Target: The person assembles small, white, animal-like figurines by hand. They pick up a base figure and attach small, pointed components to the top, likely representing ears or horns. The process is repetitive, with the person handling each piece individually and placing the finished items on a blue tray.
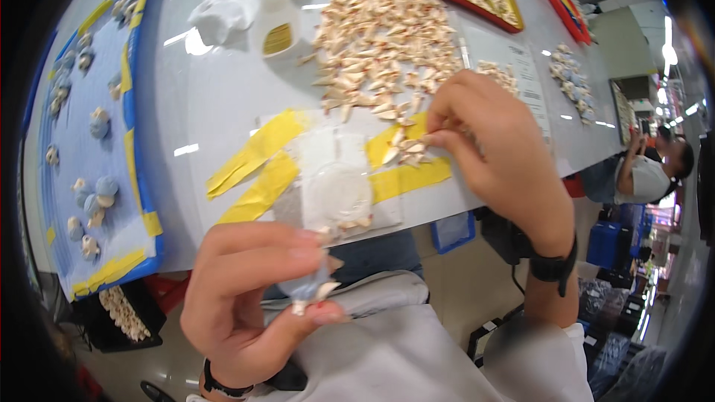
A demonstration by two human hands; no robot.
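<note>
Left hand (246, 305) at 6 o'clock, thumb and fingers pinching small blue-white shell piece (313, 289). Right hand (491, 152) at 2 o'clock, fingertips pinched on pale triangular pieces (406, 150) beside yellow tape strips (261, 149), below large heap (380, 45)

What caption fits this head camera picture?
Left hand pinches a small pale shell piece; right hand picks from cream pointed shell bits.

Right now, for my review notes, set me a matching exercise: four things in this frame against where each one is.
Things:
1. left hand
2. right hand
3. glue bottle
4. blue mat

Places:
A. far side of the table, beside the big pile of pieces
B. left edge of the table
C. near the body, pinching a small assembled piece
D. over the yellow tape strips, picking pieces

Pairs: 1-C, 2-D, 3-A, 4-B
</note>
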